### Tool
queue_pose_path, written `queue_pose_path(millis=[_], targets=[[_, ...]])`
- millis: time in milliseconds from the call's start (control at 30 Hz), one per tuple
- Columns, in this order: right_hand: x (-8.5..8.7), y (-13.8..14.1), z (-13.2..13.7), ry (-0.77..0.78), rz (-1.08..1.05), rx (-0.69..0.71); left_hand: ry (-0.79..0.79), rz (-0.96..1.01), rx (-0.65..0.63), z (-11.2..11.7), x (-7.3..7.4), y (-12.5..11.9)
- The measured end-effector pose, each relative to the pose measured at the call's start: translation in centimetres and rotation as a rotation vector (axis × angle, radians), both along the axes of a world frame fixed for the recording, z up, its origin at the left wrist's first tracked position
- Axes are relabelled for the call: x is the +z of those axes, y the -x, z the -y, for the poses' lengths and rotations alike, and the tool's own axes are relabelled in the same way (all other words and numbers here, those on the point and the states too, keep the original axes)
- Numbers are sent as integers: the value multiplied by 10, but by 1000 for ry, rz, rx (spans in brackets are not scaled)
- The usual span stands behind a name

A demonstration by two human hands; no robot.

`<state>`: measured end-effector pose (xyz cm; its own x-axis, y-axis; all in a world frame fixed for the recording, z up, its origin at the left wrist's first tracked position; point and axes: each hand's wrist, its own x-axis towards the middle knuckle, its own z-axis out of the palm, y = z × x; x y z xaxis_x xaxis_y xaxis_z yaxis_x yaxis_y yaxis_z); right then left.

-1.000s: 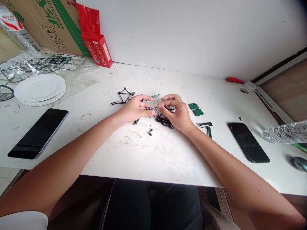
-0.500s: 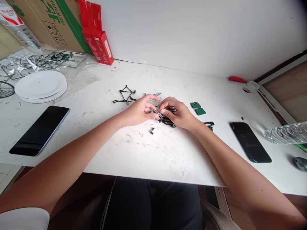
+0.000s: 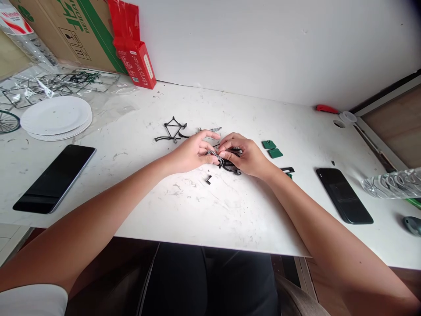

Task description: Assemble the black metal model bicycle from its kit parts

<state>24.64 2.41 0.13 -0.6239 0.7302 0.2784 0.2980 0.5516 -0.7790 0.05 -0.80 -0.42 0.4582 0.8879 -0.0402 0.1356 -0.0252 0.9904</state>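
Note:
Both hands meet over the middle of the white table. My left hand [image 3: 194,153] pinches a small silver-and-black model bicycle part [image 3: 217,157] between thumb and fingers. My right hand [image 3: 246,154] is closed at the other end of this part; its thumb and index fingertip press together there. Beneath my right fingers is a black spoked model wheel [image 3: 230,167], partly covered by the hand. A black model bicycle frame [image 3: 173,129] lies behind my left hand. On the table in front of the hands is a small black crank-shaped piece [image 3: 208,179].
Two green pieces [image 3: 272,149] lie right of my right hand. Phones rest at the left [image 3: 54,177] and right [image 3: 344,195]. White plates [image 3: 57,115], part sprues [image 3: 66,83] and a red packet [image 3: 136,61] are at the back left; a clear bottle [image 3: 393,183] lies at the right.
My hands stay in nearly the same place. The part between them has turned slightly, and the wheel's spokes show more plainly now.

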Motion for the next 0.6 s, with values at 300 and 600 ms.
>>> queue_pose_path(millis=[300,600], targets=[[2,0,0,-38,-3,-10,-121,36,44,2,-5,-7],[-2,4,3,-260,6,-37,-197,-45,63,2,0,-4]])
